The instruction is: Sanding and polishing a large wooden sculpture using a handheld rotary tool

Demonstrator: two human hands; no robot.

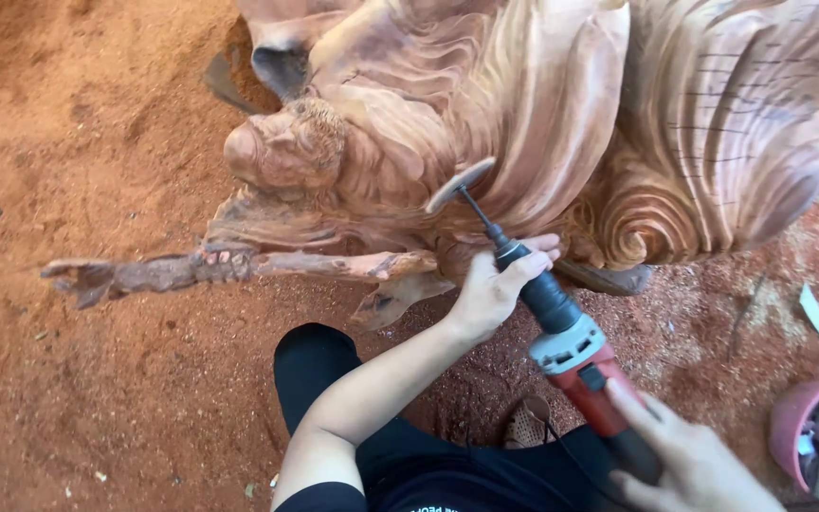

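The person holds a red and grey die grinder (575,346) with both hands. The left hand (495,289) has its grip pressed around the black neck of the tool, just behind the thin shaft, with the fingers wrapped on it. The right hand (689,465) holds the red rear body at about 5 o'clock from the left hand; its fingers lie along the housing, closed on it. The long axis of the grinder runs from 5 o'clock to 11 o'clock, and the small grinding disc (460,184) at its tip touches, or is almost touching, the carved folds of the large wooden sculpture (542,114). The left hand is the nearer one to the disc. The sculpture stands on the ground covered with red sawdust (97,398). A pink bucket (789,417) with tools is at 4 o'clock.
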